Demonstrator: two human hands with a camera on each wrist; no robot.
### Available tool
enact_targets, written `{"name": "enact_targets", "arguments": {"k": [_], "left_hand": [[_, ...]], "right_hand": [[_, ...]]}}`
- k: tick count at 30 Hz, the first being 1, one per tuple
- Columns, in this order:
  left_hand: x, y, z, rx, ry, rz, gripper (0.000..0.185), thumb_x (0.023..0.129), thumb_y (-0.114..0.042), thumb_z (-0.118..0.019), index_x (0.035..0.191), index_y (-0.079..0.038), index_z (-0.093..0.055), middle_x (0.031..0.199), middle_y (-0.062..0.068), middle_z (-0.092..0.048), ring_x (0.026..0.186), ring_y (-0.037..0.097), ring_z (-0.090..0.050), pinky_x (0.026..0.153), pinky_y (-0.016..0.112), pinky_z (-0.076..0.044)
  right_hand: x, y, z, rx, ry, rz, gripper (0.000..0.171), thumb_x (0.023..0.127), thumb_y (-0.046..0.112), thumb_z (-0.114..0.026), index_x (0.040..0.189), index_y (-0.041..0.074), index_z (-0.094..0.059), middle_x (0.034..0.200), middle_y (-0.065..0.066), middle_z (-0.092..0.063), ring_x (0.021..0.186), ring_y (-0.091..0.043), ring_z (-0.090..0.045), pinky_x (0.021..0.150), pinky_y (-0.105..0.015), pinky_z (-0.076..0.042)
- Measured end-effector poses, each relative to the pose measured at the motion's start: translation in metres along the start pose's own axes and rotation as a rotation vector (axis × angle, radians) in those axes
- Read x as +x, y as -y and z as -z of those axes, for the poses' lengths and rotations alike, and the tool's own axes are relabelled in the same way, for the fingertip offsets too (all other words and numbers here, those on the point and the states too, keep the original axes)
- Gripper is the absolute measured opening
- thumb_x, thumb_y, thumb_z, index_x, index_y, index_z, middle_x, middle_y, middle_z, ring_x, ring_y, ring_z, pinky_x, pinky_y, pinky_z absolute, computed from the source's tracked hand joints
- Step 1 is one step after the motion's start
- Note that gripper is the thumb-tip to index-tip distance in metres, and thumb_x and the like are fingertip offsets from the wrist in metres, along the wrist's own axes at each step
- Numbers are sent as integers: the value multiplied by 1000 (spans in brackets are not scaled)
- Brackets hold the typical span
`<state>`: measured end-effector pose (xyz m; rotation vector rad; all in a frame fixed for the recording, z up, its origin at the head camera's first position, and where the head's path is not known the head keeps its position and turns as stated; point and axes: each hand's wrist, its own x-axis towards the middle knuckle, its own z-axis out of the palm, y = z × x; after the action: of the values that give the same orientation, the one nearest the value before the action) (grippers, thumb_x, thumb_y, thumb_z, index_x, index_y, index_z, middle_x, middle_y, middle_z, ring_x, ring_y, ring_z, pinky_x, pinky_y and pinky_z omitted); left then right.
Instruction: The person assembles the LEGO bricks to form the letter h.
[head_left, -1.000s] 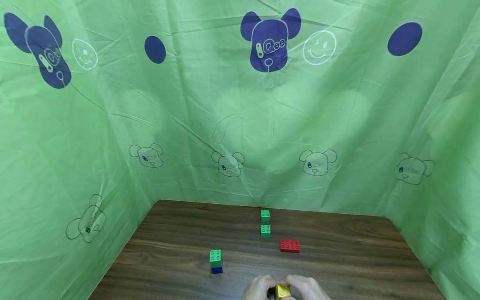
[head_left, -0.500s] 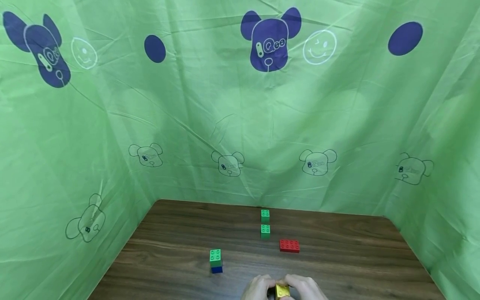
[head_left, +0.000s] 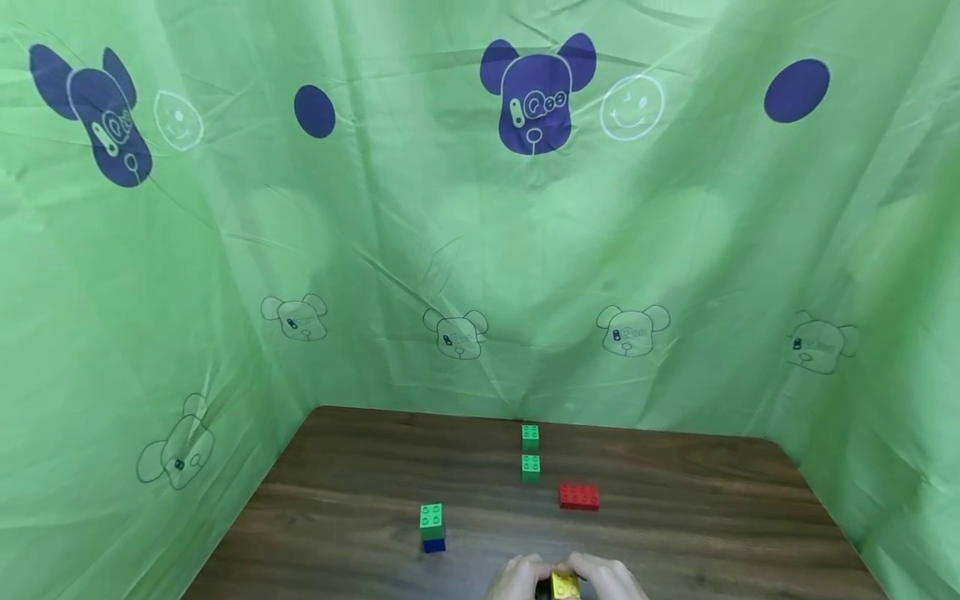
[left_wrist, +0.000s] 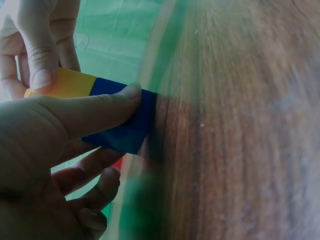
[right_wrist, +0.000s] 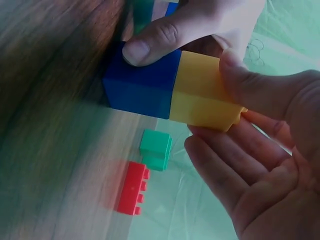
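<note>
At the bottom edge of the head view, my left hand (head_left: pixel 517 580) and right hand (head_left: pixel 604 577) come together around two joined toy bricks. The yellow brick (right_wrist: pixel 200 90) sits on top of the blue brick (right_wrist: pixel 142 85), their faces flush. My left thumb lies across the blue brick, with the other fingers behind it. My right hand (right_wrist: pixel 270 150) pinches the yellow brick between thumb and fingers, its studs partly showing. In the left wrist view, the blue brick (left_wrist: pixel 117 135) has its lower end right at the wooden tabletop (left_wrist: pixel 225 130).
Left of the hands, a green brick (head_left: pixel 431 518) stands stacked on a dark blue brick (head_left: pixel 434 546). Farther back are a red brick (head_left: pixel 579 497) and two green bricks, one nearer (head_left: pixel 531 468) and one farther (head_left: pixel 530 437). A green cloth (head_left: pixel 540 233) encloses the table.
The head view has tipped slightly, so the table and cloth sit a little lower in it. Both hands keep their grip on the stacked bricks in nearly the same place.
</note>
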<state>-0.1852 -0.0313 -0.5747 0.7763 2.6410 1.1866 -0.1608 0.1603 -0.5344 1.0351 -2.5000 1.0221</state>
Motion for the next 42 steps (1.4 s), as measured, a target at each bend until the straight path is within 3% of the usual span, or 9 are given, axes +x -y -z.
{"name": "enact_targets", "arguments": {"k": [8,12,20,32,36,39,42], "left_hand": [[-2,5,-4,251,-105,-158,24,70,-36,-76,88,-21,-73,78,-10,-62,67,-4,-48,57,11,-35],[0,6,-6,318,-147,-228,24,69,-36,-76,86,-20,-72,77,-10,-63,66,-4,-48,57,8,-33],[1,9,-8,318,-143,-258,23,70,-35,-76,87,-20,-72,74,-11,-59,65,-6,-43,57,8,-30],[2,10,-9,327,-169,-330,27,72,-38,-74,90,-19,-71,80,-9,-63,71,-4,-50,60,7,-32],[2,9,-7,278,-130,-310,31,77,-40,-72,98,-17,-71,84,-8,-64,74,-3,-52,61,8,-36],[2,5,-3,173,-55,-237,31,81,-37,-70,101,-14,-71,85,-8,-62,75,-4,-51,61,11,-39],[3,0,2,134,-47,-246,29,80,-33,-71,102,-13,-70,88,-6,-62,78,-4,-52,64,12,-40]], "right_hand": [[-1,-12,-4,96,26,112,27,83,24,-70,108,15,-64,98,7,-68,90,-1,-62,68,-23,-52],[-2,-13,-2,125,46,113,29,85,23,-69,112,15,-62,99,5,-68,92,-1,-62,69,-24,-52],[-3,-14,1,69,86,40,31,85,31,-68,111,15,-63,100,11,-66,90,2,-60,67,-22,-50],[-3,-12,8,127,144,-40,33,85,33,-68,113,17,-62,102,10,-66,93,1,-60,69,-23,-50],[-2,-12,13,147,177,-67,36,85,33,-68,114,13,-61,103,8,-66,94,1,-60,70,-24,-51],[-1,-11,20,169,200,-94,34,87,30,-66,113,9,-61,103,7,-66,94,2,-59,69,-24,-51],[0,-10,27,160,187,-78,30,89,26,-64,113,8,-61,103,5,-66,93,1,-59,68,-25,-52]]}}
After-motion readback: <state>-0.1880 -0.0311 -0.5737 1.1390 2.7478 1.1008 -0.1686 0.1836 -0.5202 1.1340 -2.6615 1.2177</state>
